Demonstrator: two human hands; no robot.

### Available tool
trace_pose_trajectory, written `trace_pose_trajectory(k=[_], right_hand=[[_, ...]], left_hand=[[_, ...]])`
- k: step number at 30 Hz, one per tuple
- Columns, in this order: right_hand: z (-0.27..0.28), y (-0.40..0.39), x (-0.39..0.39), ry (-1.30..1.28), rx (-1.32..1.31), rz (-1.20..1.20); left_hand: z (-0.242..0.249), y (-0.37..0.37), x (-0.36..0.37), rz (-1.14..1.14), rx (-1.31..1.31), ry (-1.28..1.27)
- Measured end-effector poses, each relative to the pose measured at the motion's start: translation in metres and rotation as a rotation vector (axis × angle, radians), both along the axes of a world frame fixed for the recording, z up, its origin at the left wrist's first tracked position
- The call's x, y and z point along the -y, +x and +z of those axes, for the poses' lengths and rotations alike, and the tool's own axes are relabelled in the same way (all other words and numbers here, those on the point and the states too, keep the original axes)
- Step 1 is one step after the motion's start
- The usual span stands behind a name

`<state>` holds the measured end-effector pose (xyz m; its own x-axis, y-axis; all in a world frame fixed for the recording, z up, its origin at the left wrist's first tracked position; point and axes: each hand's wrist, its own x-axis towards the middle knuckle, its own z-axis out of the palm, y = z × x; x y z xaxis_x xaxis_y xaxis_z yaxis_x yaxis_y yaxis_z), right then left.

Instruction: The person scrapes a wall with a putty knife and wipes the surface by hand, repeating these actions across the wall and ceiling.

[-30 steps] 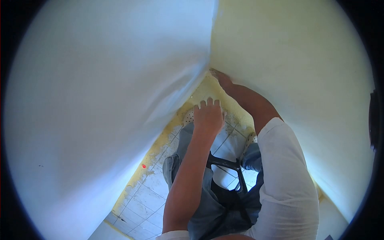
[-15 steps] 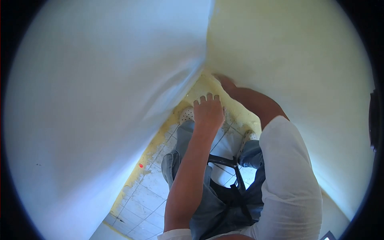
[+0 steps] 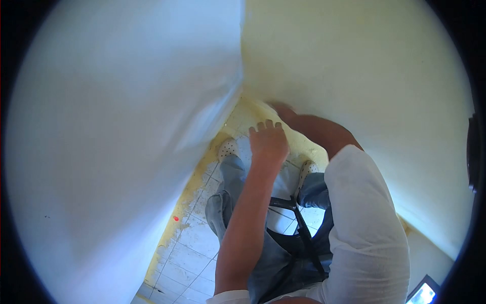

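My left hand (image 3: 269, 143) hangs over the tiled floor, back upward, with its fingertips bent down and small gaps between the fingers. Nothing shows in it, though its palm is hidden. My right hand (image 3: 282, 109) is blurred at the low part of the yellowish wall (image 3: 354, 66), close to the corner. Its fingers are smeared, and I cannot make out whether it holds anything. To the left stands a white wall (image 3: 116, 126), meeting the yellowish one in the corner.
Below lies a tiled floor (image 3: 195, 238) with yellow stains along the wall. Two dotted shoes (image 3: 228, 149) stand on it. A black frame (image 3: 301, 223) shows between my legs. A red spot (image 3: 176, 219) marks the floor, and a bright screen-like object (image 3: 424, 294) sits lower right.
The view has shifted a little, so the corner now appears further left. My left hand has moved slightly right and down relative to the corner. The right hand stays by the yellowish wall.
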<state>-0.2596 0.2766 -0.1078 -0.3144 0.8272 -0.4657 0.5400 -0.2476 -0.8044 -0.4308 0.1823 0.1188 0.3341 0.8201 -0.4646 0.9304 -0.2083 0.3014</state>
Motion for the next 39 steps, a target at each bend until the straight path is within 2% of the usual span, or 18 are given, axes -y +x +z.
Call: trace_pose_trajectory(k=[4,10,12,14,16,18,20,22,24,27,28,29,30,32,33,34,36,39], right_hand=[[-0.029,0.090,0.072,-0.118,0.113,0.024],[0.007,-0.005,-0.015,-0.084,-0.076,-0.020],[0.015,-0.008,-0.008,-0.031,-0.037,-0.006],[0.005,0.030,0.028,0.014,0.044,0.030],[-0.027,0.095,0.077,-0.072,0.116,0.040],[-0.028,0.128,0.094,-0.151,0.159,0.021],[-0.021,0.113,0.079,-0.133,0.143,0.022],[-0.013,0.077,0.030,0.193,0.207,0.217],[0.050,0.022,0.000,-0.034,-0.022,-0.043],[0.059,0.035,0.027,0.241,0.140,0.068],[0.049,0.056,0.055,0.243,0.362,0.171],[0.004,0.094,0.071,0.177,0.255,0.160],[0.013,0.102,0.082,0.107,0.152,0.146],[0.012,0.104,0.057,0.065,0.377,0.235],[0.044,0.085,0.066,0.000,0.482,0.268],[0.082,0.057,0.052,-0.242,0.132,-0.060],[0.048,0.034,0.012,0.000,-0.158,-0.020],[0.054,0.039,0.037,0.005,0.122,-0.032]], left_hand=[[-0.007,0.017,0.008,-0.044,0.020,0.001],[-0.003,0.016,0.012,-0.073,-0.001,-0.092],[-0.001,0.017,0.005,-0.042,0.008,-0.140],[-0.001,0.017,-0.004,-0.031,-0.001,-0.148],[-0.005,0.015,0.000,-0.037,-0.026,-0.165],[-0.002,0.010,0.000,-0.056,-0.037,-0.163],[-0.005,0.012,0.009,-0.078,-0.037,-0.166],[-0.011,0.011,0.006,-0.046,-0.026,-0.125],[-0.010,0.016,-0.001,-0.050,-0.030,-0.209],[-0.008,0.006,-0.004,-0.037,-0.064,-0.253],[-0.010,0.003,-0.006,-0.032,-0.080,-0.245],[-0.012,0.002,-0.002,-0.021,-0.085,-0.226],[-0.010,-0.001,0.004,-0.015,-0.094,-0.213],[-0.013,-0.002,-0.001,-0.004,-0.062,-0.177],[-0.006,-0.003,0.001,-0.017,-0.027,-0.191],[-0.003,-0.005,0.007,-0.035,0.007,-0.204],[0.002,-0.002,-0.002,-0.050,-0.010,-0.200],[0.001,0.000,0.011,-0.043,0.004,-0.211]])
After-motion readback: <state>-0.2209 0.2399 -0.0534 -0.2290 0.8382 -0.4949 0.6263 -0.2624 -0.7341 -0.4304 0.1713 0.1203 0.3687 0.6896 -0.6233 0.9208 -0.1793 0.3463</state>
